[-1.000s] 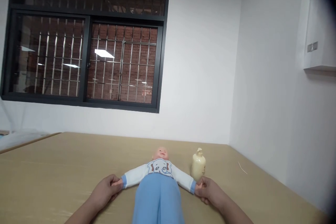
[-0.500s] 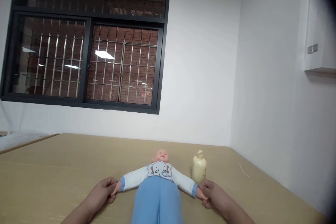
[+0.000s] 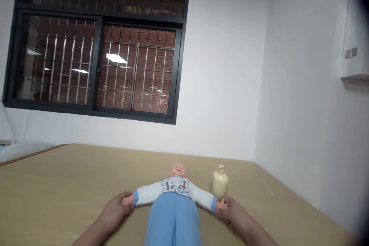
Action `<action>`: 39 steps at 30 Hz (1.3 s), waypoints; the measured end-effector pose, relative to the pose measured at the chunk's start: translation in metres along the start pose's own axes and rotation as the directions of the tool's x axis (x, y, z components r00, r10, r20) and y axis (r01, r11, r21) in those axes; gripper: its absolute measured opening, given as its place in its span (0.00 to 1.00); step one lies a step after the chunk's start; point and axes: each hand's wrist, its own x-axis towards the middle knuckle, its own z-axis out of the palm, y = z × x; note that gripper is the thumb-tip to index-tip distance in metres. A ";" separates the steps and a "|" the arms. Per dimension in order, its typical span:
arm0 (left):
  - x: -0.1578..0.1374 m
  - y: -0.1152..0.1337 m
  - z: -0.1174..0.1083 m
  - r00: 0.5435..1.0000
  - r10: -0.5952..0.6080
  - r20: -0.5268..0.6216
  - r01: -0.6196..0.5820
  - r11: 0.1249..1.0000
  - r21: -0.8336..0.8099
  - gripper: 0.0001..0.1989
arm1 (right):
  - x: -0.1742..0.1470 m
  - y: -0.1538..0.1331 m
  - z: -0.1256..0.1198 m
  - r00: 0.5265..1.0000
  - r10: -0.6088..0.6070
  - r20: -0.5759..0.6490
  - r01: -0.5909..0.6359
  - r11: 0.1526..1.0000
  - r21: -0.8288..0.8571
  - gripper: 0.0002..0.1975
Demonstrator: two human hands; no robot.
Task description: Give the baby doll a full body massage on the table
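A baby doll (image 3: 176, 188) in a white top with an elephant print and light blue trousers lies on its back on the table, head away from me. Its arms are spread out to both sides. My left hand (image 3: 118, 206) is closed around the doll's hand on the left, just past the blue cuff. On the other side, my right hand (image 3: 232, 211) grips the doll's other hand, thumb and fingers around it. A cream pump bottle (image 3: 220, 183) stands upright just beyond my right hand. The doll's feet are out of view.
The tan table (image 3: 86, 173) reaches to the white wall. A thin pale strip (image 3: 269, 188) lies on its right side. Whitish plastic sheeting (image 3: 25, 150) is beyond the left edge. A barred window (image 3: 95, 61) and a white wall box (image 3: 357, 54) are higher up.
Both my hands have shifted their hold slightly on the doll's hands, which now show more between my fingers. The doll's arms are raised a little. The view has tilted slightly.
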 end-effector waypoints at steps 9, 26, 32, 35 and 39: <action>-0.011 0.019 -0.005 0.998 -0.057 0.016 0.059 0.973 -0.222 0.24 | -0.016 -0.034 0.015 0.989 -0.136 -0.058 0.148 0.931 0.333 0.21; -0.049 0.030 0.069 0.775 0.602 0.189 -0.620 0.671 0.405 0.30 | -0.060 -0.049 0.103 0.740 -0.666 0.089 0.610 0.610 -0.505 0.24; -0.047 0.029 0.070 0.771 0.621 0.143 -0.630 0.709 0.317 0.26 | -0.058 -0.042 0.100 0.714 -0.698 0.052 0.634 0.613 -0.473 0.26; -0.037 0.027 0.063 0.857 0.515 0.007 -0.512 0.850 0.123 0.21 | -0.051 -0.047 0.085 0.780 -0.621 -0.080 0.593 0.774 -0.222 0.25; -0.017 0.019 0.040 0.976 0.186 -0.112 -0.216 0.891 -0.400 0.26 | -0.033 -0.050 0.049 0.927 -0.289 -0.238 0.365 0.840 0.402 0.27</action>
